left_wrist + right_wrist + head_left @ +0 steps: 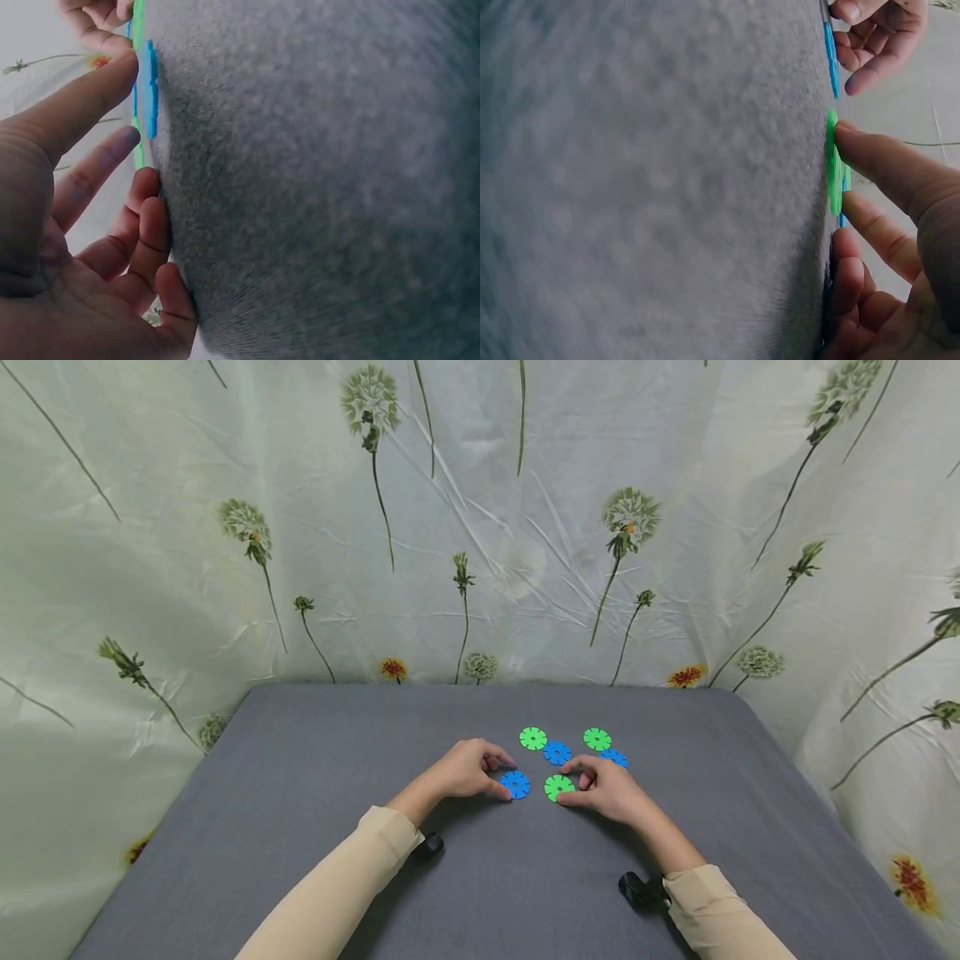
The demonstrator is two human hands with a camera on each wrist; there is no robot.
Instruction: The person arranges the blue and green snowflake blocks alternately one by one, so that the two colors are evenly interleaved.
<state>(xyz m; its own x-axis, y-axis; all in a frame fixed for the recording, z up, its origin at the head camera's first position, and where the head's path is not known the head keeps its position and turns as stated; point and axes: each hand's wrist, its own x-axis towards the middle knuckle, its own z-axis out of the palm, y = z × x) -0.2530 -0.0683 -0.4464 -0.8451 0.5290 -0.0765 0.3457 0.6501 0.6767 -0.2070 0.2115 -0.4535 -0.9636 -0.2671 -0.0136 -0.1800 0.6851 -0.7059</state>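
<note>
On the grey cloth lies a blue notched disc (515,785), with my left hand (468,768) at its left side. The left thumb tip is right at the disc's near edge and the index finger is close to its far edge. A green notched disc (558,787) lies just right of it. My right hand (609,789) reaches over it from the right, thumb on the near edge, index fingertip by the far edge. In the right wrist view, the thumb and index finger stand apart along the green disc (834,165). In the left wrist view, the blue disc (151,90) shows edge-on.
Behind the hands lie a green disc (533,738) overlapping a blue disc (557,752), and to the right another green disc (597,739) beside a blue disc (616,757) partly hidden by my right hand. A dandelion-print curtain (495,527) hangs behind the table.
</note>
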